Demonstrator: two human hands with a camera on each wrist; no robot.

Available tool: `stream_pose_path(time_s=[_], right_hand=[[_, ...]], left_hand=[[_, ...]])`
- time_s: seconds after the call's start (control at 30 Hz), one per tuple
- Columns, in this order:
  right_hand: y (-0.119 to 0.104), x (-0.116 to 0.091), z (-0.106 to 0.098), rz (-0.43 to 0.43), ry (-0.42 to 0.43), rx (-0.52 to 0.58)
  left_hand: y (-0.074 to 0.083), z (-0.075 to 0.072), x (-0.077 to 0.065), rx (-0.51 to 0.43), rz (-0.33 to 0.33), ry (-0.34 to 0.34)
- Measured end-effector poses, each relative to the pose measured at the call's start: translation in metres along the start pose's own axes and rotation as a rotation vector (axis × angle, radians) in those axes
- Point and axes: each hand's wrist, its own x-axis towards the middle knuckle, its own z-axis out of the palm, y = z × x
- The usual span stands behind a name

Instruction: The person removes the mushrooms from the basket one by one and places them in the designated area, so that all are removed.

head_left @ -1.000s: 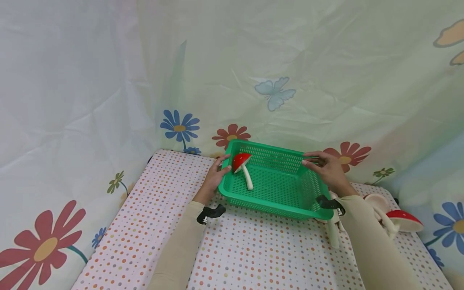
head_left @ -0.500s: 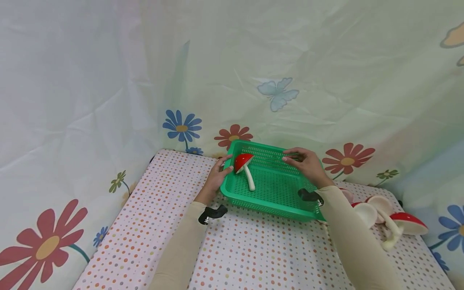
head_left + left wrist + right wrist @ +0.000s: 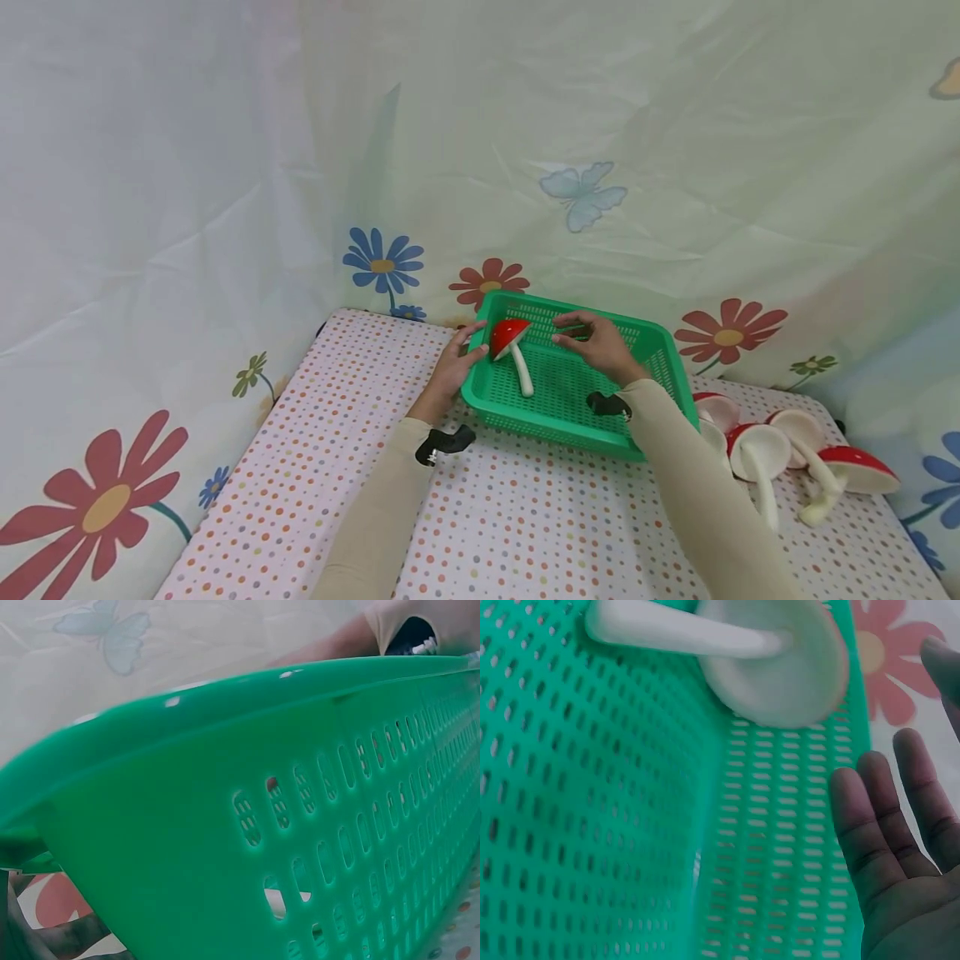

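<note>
A green perforated plastic basket [image 3: 555,425] sits at the back of the table, angled. Inside its left end leans a toy mushroom [image 3: 511,335] with a red, white-dotted cap and a long white stem. My left hand [image 3: 452,368] holds the basket's left end, thumb at the rim; its fingers [image 3: 71,936] show beneath the rim in the left wrist view. Over the back half of the basket, my right hand [image 3: 600,343] is apart from the mushroom, fingers relaxed and holding nothing. The right wrist view shows its spread fingers [image 3: 866,840] beside the back rim, near the mushroom's pale underside [image 3: 780,675].
Several more red-capped toy mushrooms [image 3: 759,457] lie heaped on the table right of the basket, partly behind my right sleeve. A dotted cloth [image 3: 517,517] covers the table. A flower-printed curtain [image 3: 480,167] hangs close behind the basket.
My right hand has left the basket's right end and moved left across its back half toward the mushroom. The left hand keeps its place. More of the mushroom heap on the right shows.
</note>
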Motion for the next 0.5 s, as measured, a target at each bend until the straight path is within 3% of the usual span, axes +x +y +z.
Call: stream_pose_path(time_s=[0.5], right_hand=[[-0.002, 0.024, 0.031, 0.004, -0.042, 0.002]], left_hand=[[-0.001, 0.000, 0.001, -0.004, 0.025, -0.008]])
